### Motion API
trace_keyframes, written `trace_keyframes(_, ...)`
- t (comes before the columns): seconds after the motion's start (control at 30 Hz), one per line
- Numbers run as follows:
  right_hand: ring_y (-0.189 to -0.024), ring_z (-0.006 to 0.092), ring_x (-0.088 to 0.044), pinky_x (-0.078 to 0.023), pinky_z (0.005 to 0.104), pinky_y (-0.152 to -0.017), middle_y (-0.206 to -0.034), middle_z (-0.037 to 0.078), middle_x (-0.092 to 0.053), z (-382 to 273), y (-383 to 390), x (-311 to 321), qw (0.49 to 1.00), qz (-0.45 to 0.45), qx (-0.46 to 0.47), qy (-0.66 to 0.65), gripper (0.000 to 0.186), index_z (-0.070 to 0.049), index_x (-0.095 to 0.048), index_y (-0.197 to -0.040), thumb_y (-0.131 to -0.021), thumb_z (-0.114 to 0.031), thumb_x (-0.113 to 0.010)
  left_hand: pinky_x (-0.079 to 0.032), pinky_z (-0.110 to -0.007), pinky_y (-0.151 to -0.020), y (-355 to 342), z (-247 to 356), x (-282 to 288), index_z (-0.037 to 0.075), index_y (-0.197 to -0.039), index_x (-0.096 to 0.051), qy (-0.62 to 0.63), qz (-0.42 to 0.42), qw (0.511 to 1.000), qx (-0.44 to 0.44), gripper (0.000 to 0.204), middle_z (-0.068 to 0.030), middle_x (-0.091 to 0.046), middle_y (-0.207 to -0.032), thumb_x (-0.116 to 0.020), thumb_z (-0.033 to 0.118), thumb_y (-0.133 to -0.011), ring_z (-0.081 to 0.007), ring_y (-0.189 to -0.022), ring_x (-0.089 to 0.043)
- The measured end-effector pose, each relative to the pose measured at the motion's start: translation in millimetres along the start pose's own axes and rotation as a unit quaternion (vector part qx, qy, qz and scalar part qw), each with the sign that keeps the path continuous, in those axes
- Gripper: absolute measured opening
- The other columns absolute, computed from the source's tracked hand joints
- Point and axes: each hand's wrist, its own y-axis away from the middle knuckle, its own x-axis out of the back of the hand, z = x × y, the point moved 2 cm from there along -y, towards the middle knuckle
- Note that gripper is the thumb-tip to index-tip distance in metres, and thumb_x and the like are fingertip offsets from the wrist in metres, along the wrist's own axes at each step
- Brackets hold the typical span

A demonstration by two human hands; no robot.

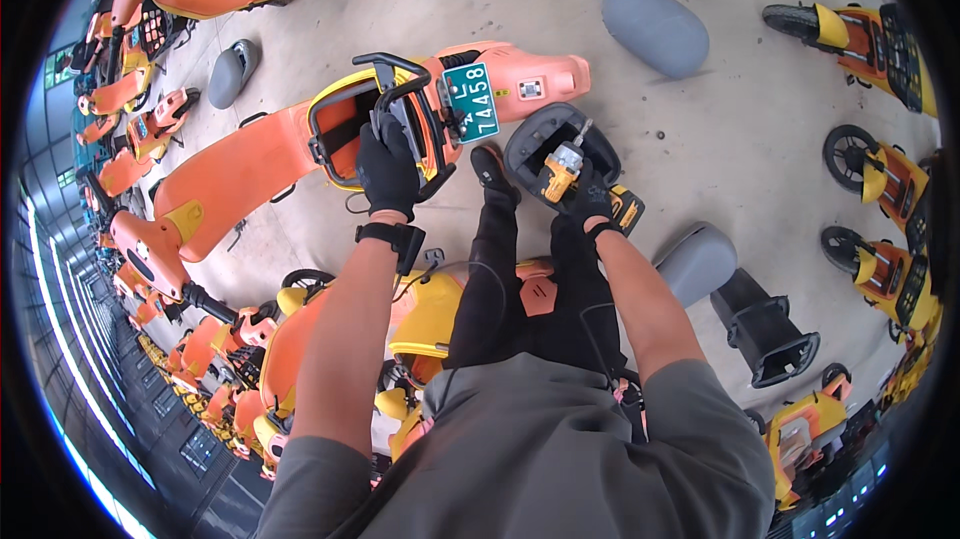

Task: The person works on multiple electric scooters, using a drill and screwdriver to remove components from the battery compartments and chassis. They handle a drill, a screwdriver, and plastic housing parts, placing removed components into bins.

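My right hand (592, 197), in a black glove, is closed round the grip of a yellow cordless driver (564, 169). The driver's bit points away from me, above an upturned dark scooter seat (520, 144) on the floor. My left hand (388, 171), also gloved in black, reaches over the seat opening of an orange scooter (235, 164). Its fingers are drawn together beside the black grab rail (410, 82), at a dark grey piece I cannot make out. A green number plate (469, 102) sits at the scooter's tail.
Grey seats (655, 29) lie about on the concrete floor, one of them (697, 264) right of my legs. A black storage bin (765, 327) lies near it. More orange and yellow scooters (885, 174) stand along both sides and behind me. A thin cable (470, 264) hangs by my legs.
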Motion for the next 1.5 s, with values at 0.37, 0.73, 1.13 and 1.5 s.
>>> trace_keyframes(0.37,-0.087,0.0314,-0.056,-0.047,0.0403,-0.076,-0.094,0.017,-0.053,-16,-69,-73,0.992,0.028,-0.008,0.120,0.092,0.000,-0.031,-0.126,-0.058,-0.045,-0.073,-0.043,-0.032,-0.056,4,-8,7,-0.002,-0.095,-0.056,0.047,0.002,0.997,0.067,0.026,-0.0123,-0.060,-0.072,-0.048,0.023,-0.090,-0.0201,-0.061,-0.056)
trace_keyframes(0.73,-0.097,0.0307,-0.053,-0.045,0.0393,-0.080,-0.103,0.015,-0.050,-16,-81,-111,0.993,-0.039,-0.066,0.087,0.080,-0.005,-0.033,-0.125,-0.063,-0.032,-0.075,-0.036,-0.020,-0.052,6,-4,3,-0.002,-0.097,-0.055,0.116,-0.003,0.991,0.069,0.032,0.0032,-0.040,-0.059,-0.041,0.027,-0.094,-0.0043,-0.054,-0.039)
trace_keyframes(1.13,-0.102,0.0368,-0.050,-0.043,0.0435,-0.084,-0.110,0.020,-0.049,-10,-85,-109,0.995,-0.039,-0.074,0.054,0.067,-0.006,-0.038,-0.121,-0.066,-0.028,-0.070,-0.035,-0.019,-0.053,7,-3,3,-0.002,-0.097,-0.055,0.111,-0.013,0.993,0.042,0.033,0.0028,-0.041,-0.061,-0.042,0.028,-0.093,-0.0046,-0.055,-0.040)
trace_keyframes(1.5,-0.106,0.0361,-0.047,-0.042,0.0438,-0.086,-0.111,0.019,-0.046,3,-86,-92,0.990,-0.111,-0.033,0.075,0.071,-0.010,-0.033,-0.125,-0.066,-0.021,-0.070,-0.037,-0.021,-0.052,4,0,4,-0.001,-0.096,-0.056,0.071,-0.009,0.996,0.058,0.034,0.0020,-0.041,-0.058,-0.040,0.030,-0.094,-0.0055,-0.054,-0.043)
